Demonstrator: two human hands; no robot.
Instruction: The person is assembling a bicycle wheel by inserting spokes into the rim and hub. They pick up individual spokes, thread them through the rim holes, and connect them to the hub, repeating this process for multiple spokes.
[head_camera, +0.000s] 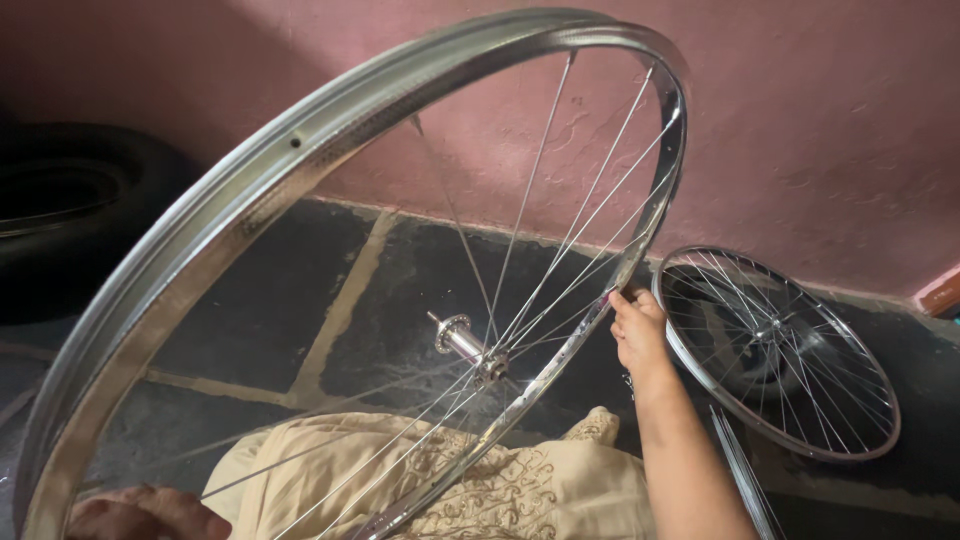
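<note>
We are steadying the large shiny steel spoked rim (250, 190): right hand (638, 325) pinching its edge, left hand (145, 512) gripping below. A loosening pinch risks tipping it onto the second spoked wheel (780, 350).

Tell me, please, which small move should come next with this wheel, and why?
Probably the right hand should fit another spoke at the rim beside it: only part of the wheel is laced to the hub, and loose spokes lie near.
</note>
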